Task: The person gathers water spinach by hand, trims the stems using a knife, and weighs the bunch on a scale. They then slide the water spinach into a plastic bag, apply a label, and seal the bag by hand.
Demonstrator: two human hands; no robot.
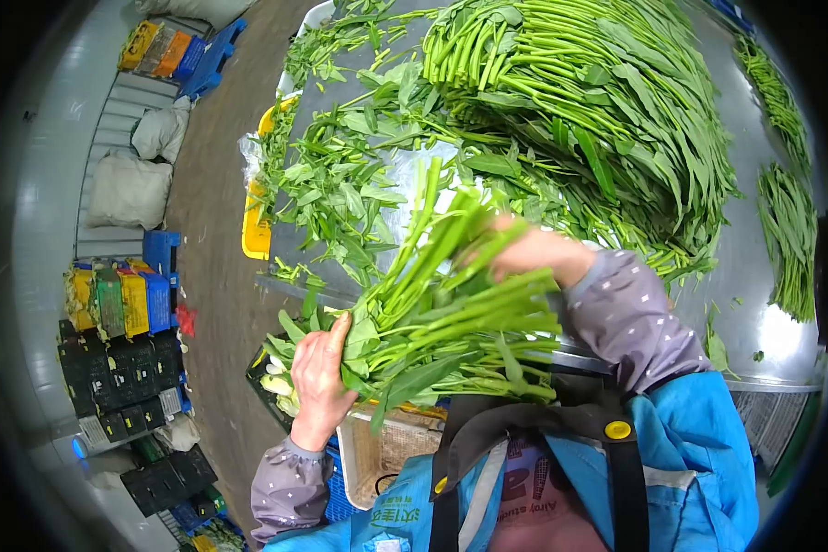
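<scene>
A loose bunch of water spinach [432, 304] lies across the front of my body, its pale stems fanned to the right and its leaves toward the left. My left hand [320, 377] grips the leafy end, thumb pointing up along the leaves. My right hand [534, 253] is among the upper stems, its fingers closed on some of them and partly hidden; this area is smeared by motion. Beyond my hands, a large heap of water spinach [598, 110] rests on the metal table [745, 276]. Loose leaves and sprigs [340, 184] are scattered left of the heap.
Separate bunches [789, 239] lie along the table's right side. A yellow crate [256, 225] touches the left edge. Below my hands stands a light-coloured basket [405, 440]. Across the floor [213, 202] are stacked black crates [120, 373] and white sacks [129, 189].
</scene>
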